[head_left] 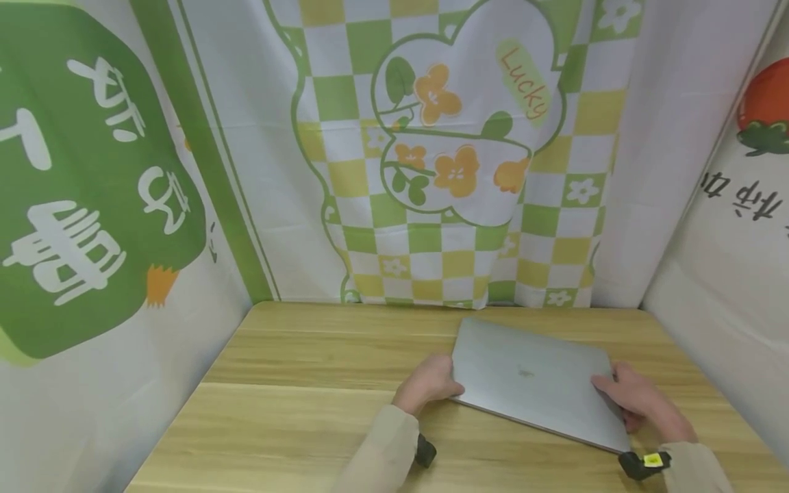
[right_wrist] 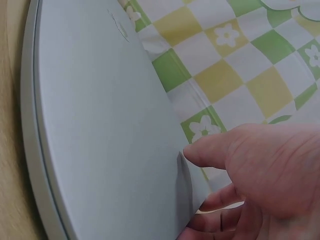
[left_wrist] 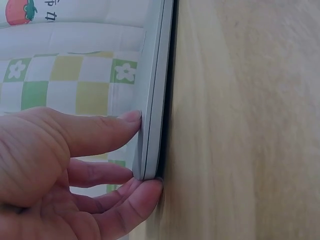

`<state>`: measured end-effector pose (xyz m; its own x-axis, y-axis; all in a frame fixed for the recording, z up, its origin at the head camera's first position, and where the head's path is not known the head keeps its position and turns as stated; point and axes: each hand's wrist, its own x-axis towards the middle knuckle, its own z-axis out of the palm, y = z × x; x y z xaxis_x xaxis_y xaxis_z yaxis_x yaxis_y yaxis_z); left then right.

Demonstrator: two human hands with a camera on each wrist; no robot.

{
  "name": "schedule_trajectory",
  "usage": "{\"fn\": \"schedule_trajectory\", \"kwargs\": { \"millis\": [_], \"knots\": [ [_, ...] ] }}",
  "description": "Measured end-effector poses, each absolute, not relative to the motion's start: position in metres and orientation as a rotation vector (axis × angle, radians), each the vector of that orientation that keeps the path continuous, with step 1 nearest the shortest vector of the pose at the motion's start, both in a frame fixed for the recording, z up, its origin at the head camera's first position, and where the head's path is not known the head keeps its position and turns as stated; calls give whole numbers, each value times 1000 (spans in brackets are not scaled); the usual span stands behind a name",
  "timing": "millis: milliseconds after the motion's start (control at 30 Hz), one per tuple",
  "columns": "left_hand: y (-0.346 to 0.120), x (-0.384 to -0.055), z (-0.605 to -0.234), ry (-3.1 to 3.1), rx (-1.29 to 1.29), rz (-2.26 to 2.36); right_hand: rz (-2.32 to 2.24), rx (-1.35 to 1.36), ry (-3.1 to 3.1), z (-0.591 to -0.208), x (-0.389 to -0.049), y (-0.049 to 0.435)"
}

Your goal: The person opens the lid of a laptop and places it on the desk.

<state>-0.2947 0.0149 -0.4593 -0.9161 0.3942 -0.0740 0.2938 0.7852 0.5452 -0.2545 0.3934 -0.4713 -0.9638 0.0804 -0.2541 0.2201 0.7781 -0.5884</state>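
A closed silver laptop (head_left: 536,404) is lying askew on the three o'clock side of the wooden table (head_left: 296,418), its near edge slanting from nine o'clock down toward four. A small dark logo (head_left: 526,373) is marking the middle of its lid. I can't tell whether the whole underside is touching the wood.

At the laptop's nine o'clock, the person's left hand (head_left: 431,380) is gripping the side edge near the front corner, the thumb pressing from above and fingertips curling beneath. At three o'clock, the right hand (head_left: 635,394) is gripping the opposite edge, its thumb lying on the lid and its fingers bending underneath.

Farther out, a pale left sleeve (head_left: 382,445) is reaching in from eight o'clock and a matching right sleeve (head_left: 696,465) from four. A black device (head_left: 425,452) is sitting by the left wrist, and another black piece with a yellow label (head_left: 652,460) by the right.

Beyond the table, a green, yellow and white checked cloth (head_left: 425,243) is hanging around eleven to twelve o'clock, showing the word "Lucky" (head_left: 524,82). A green printed panel (head_left: 37,171) is filling ten o'clock, and a red tomato print (head_left: 767,103) is showing between one and two.
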Motion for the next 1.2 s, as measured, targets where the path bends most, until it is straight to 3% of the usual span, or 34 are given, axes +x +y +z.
{"fn": "schedule_trajectory", "kwargs": {
  "millis": [1200],
  "knots": [
    [-12,-277,-459,2829,526,747,-891,168,2764,-470,-256,361]
  ]
}}
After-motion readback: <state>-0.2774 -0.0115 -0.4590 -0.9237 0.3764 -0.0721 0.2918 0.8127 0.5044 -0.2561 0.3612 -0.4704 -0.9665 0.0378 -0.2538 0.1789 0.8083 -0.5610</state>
